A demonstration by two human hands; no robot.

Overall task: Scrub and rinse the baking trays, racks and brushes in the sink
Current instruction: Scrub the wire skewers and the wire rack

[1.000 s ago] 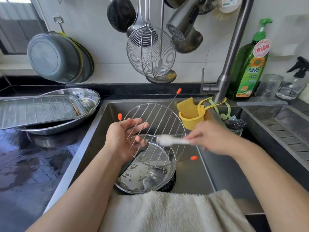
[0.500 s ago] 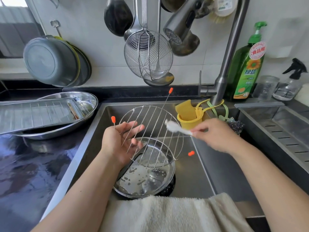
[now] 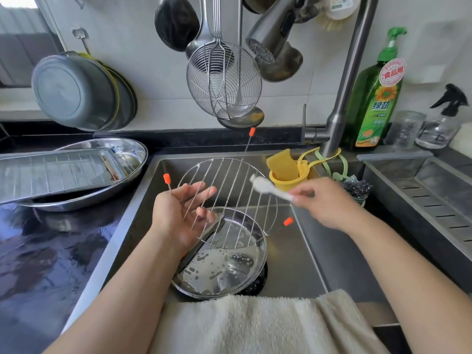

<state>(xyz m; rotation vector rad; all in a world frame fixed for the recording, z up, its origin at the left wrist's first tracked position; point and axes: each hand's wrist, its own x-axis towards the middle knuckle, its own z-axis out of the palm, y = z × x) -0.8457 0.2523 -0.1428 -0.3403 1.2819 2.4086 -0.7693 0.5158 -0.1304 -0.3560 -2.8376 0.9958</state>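
The left hand [image 3: 182, 213] holds the round wire rack [image 3: 229, 200] tilted above the sink [image 3: 306, 251], palm up and fingers spread, with the fingertips passing between the wires at the rack's 9 o'clock edge. The rack's legs end in orange caps [image 3: 166, 179], one just above the left hand, one at 12 o'clock near the back wall and one at 4 o'clock. The right hand [image 3: 324, 200] pinches the handle of a white brush [image 3: 268, 188]; the foamy brush head lies against the rack's wires at its 2 o'clock edge. Below the rack, a round steel pan [image 3: 224, 267] with soapy water sits on the sink floor over the drain, at 6 o'clock from the rack. A cream towel [image 3: 255, 325] is draped over the sink's near rim. On the wet black tabletop [image 3: 51, 251] at 9 o'clock from the sink, an oval steel dish [image 3: 127, 152] carries a rectangular tray [image 3: 56, 172] with a wire grid. A yellow holder [image 3: 288, 172] with a sponge hangs at the base of the faucet [image 3: 342, 98], at 1 o'clock from the rack, and a dark scourer [image 3: 356, 187] sits just past the right hand. A green soap bottle [image 3: 375, 93], a glass jar [image 3: 406, 129] and a spray bottle [image 3: 441, 121] stand at the back right. A wire skimmer [image 3: 224, 83], ladles and pots hang on the wall.
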